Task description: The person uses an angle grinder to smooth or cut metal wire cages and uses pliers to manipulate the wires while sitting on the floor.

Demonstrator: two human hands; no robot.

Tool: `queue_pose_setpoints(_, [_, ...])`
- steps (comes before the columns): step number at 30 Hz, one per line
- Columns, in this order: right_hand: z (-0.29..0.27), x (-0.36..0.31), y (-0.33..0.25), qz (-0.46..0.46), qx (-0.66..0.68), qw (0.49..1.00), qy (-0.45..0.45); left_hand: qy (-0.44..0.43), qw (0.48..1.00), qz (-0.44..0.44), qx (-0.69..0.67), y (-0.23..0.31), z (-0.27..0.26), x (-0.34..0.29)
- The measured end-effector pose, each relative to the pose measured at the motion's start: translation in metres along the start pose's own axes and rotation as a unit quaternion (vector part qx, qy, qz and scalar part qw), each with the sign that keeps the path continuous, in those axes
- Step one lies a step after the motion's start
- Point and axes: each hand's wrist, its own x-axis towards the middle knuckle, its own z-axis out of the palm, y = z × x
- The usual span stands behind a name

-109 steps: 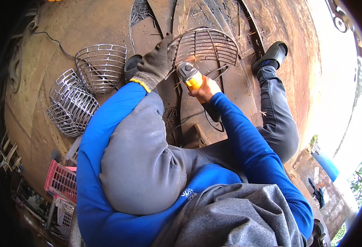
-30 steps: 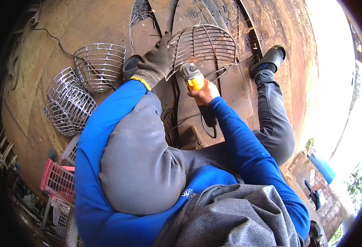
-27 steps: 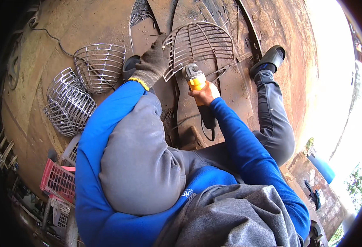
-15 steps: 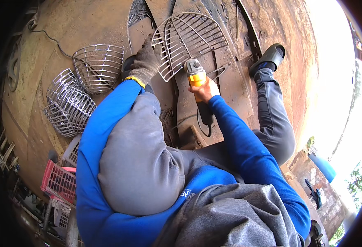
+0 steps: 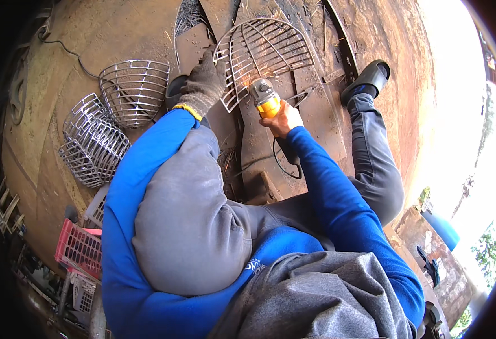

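Closed round the yellow body of an angle grinder [image 5: 267,104] is my bare right hand [image 5: 282,118]. The grinder's head meets the near bars of a curved metal grate [image 5: 270,42], and orange sparks [image 5: 259,72] fly across the bars. My left hand [image 5: 205,80], in a dark knit glove with a yellow cuff, grips the grate's left edge; its fingertips are partly hidden. The grate is fan-shaped, with parallel bars and a few crossing ribs, and rests on dark metal plates [image 5: 282,152].
Another curved grate [image 5: 135,93] stands left of my gloved hand, beside a stack of shiny metal grates [image 5: 92,144]. A pink plastic basket [image 5: 79,248] sits at the lower left. The grinder's black cord [image 5: 284,167] loops below it. My shoe [image 5: 371,79] rests at the right.
Sparks now spray from the grinder, where none showed before. Its head has tilted left against the bars, and the grate has shifted slightly right. The cord loop has swung right.
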Motion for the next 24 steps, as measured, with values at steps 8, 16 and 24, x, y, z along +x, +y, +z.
queue_pose_setpoints(8, [0.001,0.004,-0.012,-0.013,0.144,0.987,-0.076,0.036,0.993,0.113,-0.012,0.002,0.011,-0.003])
queue_pose_setpoints(16, [0.003,0.003,0.010,0.058,0.084,0.995,0.012,0.063,0.985,0.161,0.014,0.013,0.001,0.000])
queue_pose_setpoints(24, [0.000,0.017,0.036,0.031,0.131,0.990,0.027,0.012,0.992,0.097,0.080,0.023,-0.020,0.003])
